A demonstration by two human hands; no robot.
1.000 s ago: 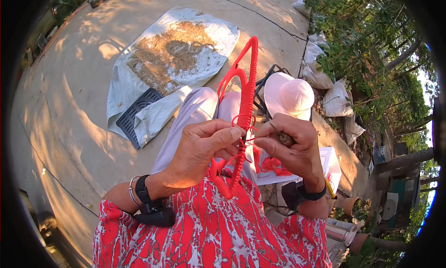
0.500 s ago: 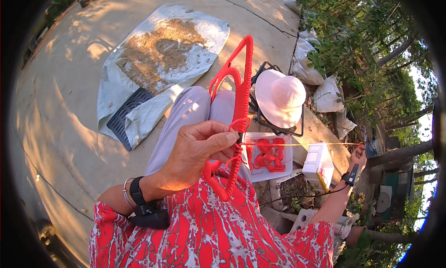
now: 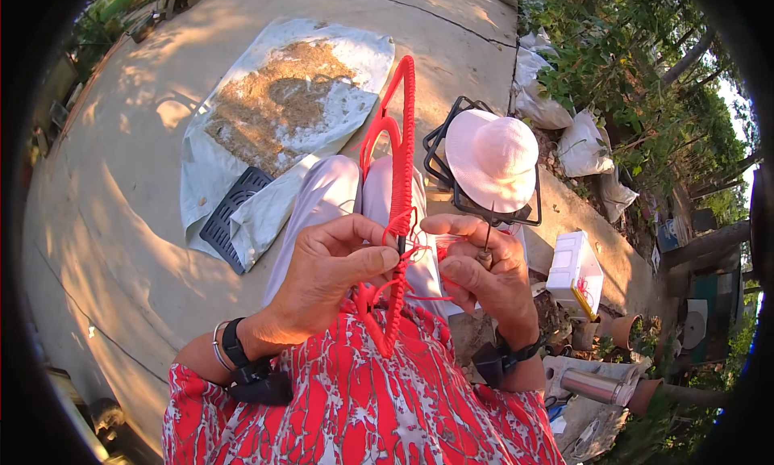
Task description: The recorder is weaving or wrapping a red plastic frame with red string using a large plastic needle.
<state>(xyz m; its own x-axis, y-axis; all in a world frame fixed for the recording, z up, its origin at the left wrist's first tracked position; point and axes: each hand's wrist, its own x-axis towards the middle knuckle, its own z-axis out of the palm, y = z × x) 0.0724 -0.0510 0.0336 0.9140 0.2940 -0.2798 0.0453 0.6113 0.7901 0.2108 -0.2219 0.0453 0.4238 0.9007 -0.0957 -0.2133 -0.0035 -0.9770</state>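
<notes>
My left hand (image 3: pixel 326 263) pinches a tall, curved frame (image 3: pixel 405 142) wrapped in red cord, held upright over my lap. Just beyond its fingertips a short black stretch of the frame (image 3: pixel 401 245) shows between wrapped parts. Loose loops of red cord (image 3: pixel 418 247) hang around that spot. Close to the frame's right side, my right hand (image 3: pixel 496 271) has its fingers closed on a thin, dark needle-like tool (image 3: pixel 489 231) that points upward. The needle's lower end is hidden by the fingers, and I cannot tell whether cord runs through it.
A pale pink hat (image 3: pixel 496 162) rests on a black metal stand (image 3: pixel 439 154). To the right are a white box (image 3: pixel 571 259) and several white sacks (image 3: pixel 584 146) by the bushes. A white sheet (image 3: pixel 371 62) with brown grainy material and a dark slotted panel (image 3: pixel 230 215) lie ahead.
My right hand has come back from far right, where it held the cord stretched taut, to beside the frame. The cord now hangs in slack loops. My left hand keeps its hold.
</notes>
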